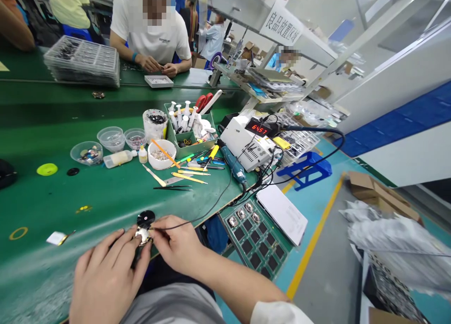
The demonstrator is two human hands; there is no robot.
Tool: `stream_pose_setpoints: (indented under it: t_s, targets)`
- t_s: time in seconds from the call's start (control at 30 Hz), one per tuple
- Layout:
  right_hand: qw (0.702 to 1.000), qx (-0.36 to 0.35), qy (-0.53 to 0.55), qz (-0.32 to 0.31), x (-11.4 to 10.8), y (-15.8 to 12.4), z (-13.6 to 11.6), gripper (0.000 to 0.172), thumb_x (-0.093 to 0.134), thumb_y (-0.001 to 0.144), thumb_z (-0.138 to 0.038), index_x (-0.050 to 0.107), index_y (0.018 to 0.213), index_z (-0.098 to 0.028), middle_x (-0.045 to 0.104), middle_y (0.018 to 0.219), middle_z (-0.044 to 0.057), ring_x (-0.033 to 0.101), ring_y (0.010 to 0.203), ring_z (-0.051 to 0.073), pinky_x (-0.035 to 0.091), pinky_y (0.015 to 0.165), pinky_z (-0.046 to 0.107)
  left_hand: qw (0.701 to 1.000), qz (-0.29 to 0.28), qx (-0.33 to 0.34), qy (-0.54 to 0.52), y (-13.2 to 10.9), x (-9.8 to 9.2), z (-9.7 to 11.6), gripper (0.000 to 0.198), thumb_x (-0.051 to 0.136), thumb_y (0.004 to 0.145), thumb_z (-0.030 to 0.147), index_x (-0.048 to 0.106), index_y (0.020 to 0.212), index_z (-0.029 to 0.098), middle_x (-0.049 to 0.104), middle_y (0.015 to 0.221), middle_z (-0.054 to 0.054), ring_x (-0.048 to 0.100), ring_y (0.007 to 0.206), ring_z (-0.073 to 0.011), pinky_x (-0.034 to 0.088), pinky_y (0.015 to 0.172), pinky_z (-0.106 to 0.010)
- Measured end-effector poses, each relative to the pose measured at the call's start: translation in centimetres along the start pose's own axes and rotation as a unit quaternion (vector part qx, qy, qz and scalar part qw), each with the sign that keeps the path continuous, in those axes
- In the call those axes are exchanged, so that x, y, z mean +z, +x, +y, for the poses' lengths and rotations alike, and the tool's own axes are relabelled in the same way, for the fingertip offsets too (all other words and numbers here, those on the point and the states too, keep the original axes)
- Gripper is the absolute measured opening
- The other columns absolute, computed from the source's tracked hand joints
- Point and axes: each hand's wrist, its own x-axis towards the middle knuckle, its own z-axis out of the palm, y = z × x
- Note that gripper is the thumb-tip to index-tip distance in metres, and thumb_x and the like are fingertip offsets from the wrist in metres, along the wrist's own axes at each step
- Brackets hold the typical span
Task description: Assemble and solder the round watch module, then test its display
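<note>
My left hand [105,277] grips a small round silvery part [143,235] at the near edge of the green table [52,127]. My right hand [176,242] pinches the end of a thin black cable [197,218] against that part. A black disc [145,218] lies on the table just behind the part. The cable runs back toward the white meter box [246,145] with a red digital display.
Tweezers [172,188], sticks and a screwdriver lie mid-table. Behind them are clear bowls [111,138], a white bowl [161,153] and a green bin of syringes [183,127]. A dark tray of parts [255,237] hangs off the table's right side. A person in white works opposite.
</note>
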Motion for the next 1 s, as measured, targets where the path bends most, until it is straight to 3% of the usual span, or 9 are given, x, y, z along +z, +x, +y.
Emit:
stream_pose_setpoints:
  t_s: [0.5,0.8,1.0]
  targets:
    - [1.000,-0.007,-0.005,0.002,-0.1,0.0,0.0,0.014,0.063,0.098,-0.022,0.071,0.110,-0.021,0.081,0.098,0.008,0.079,0.090,0.020,0.064,0.085,0.030,1.000,0.003,0.000,-0.003,0.0,0.2,-0.1,0.017,0.068,0.094,0.031,0.072,0.108,0.023,0.081,0.117,-0.006,0.069,0.107,-0.0307,0.041,0.081,-0.041]
    - [0.999,-0.047,-0.013,0.023,-0.5,0.8,-0.1,0.012,0.063,0.100,-0.018,0.071,0.108,-0.020,0.080,0.096,0.009,0.079,0.089,0.021,0.065,0.082,0.032,0.994,-0.014,-0.101,-0.038,1.3,-0.4,1.4,0.010,0.067,0.097,0.029,0.071,0.102,0.021,0.081,0.117,-0.005,0.069,0.109,-0.0297,0.041,0.089,-0.043]
    - [0.998,-0.057,-0.016,0.020,-0.7,1.0,-0.1,0.012,0.062,0.100,-0.017,0.070,0.108,-0.020,0.080,0.096,0.009,0.079,0.089,0.021,0.066,0.081,0.032,0.993,-0.010,-0.112,-0.044,1.4,-0.3,1.6,0.011,0.067,0.097,0.029,0.072,0.102,0.021,0.081,0.118,-0.006,0.069,0.109,-0.0290,0.041,0.090,-0.043]
